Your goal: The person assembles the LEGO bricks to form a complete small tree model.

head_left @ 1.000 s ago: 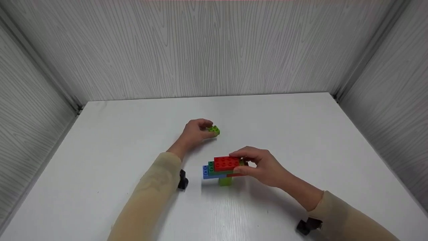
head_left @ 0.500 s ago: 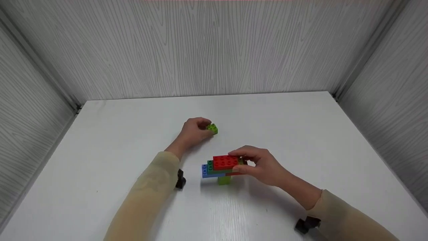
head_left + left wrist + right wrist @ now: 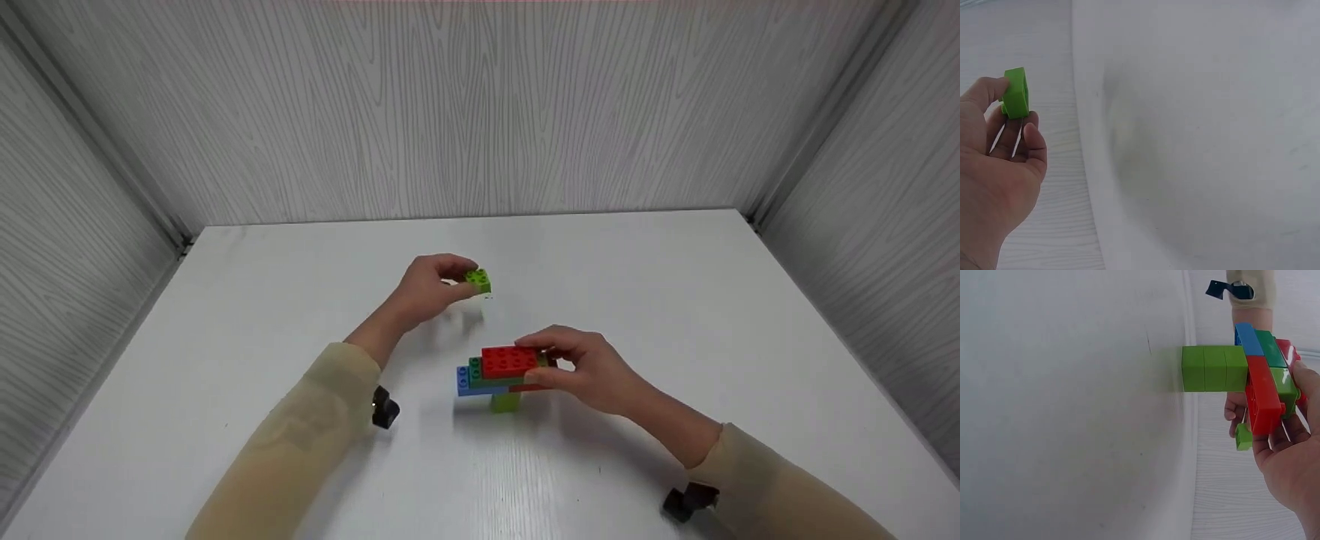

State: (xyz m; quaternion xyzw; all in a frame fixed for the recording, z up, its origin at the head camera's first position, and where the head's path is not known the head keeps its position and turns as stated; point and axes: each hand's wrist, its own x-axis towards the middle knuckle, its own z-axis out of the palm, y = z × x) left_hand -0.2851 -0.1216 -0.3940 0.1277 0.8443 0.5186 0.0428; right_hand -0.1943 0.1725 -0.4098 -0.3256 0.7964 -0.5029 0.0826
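In the head view, my left hand [image 3: 424,291] pinches a small lime-green toy brick [image 3: 478,281] between thumb and fingers, above the table. The left wrist view shows the hollow underside of this brick [image 3: 1015,93]. My right hand [image 3: 594,373] grips the right end of a built brick structure. On top of it is a red brick [image 3: 508,361], over dark green [image 3: 475,371] and blue [image 3: 463,381] ones. From the right wrist view, several stacked lime bricks [image 3: 1214,368] form its column, with a lower red brick [image 3: 1264,395] beside the blue.
The white tabletop [image 3: 660,285] reaches a grey wood-grain wall [image 3: 480,112] at the back, with side walls left and right. Black wrist mounts hang at the left sleeve [image 3: 300,424] and the right sleeve [image 3: 780,480].
My left hand has lifted the lime-green brick up off the table, its shadow now apart beneath. The right hand keeps its grip on the structure, nearly unmoved.
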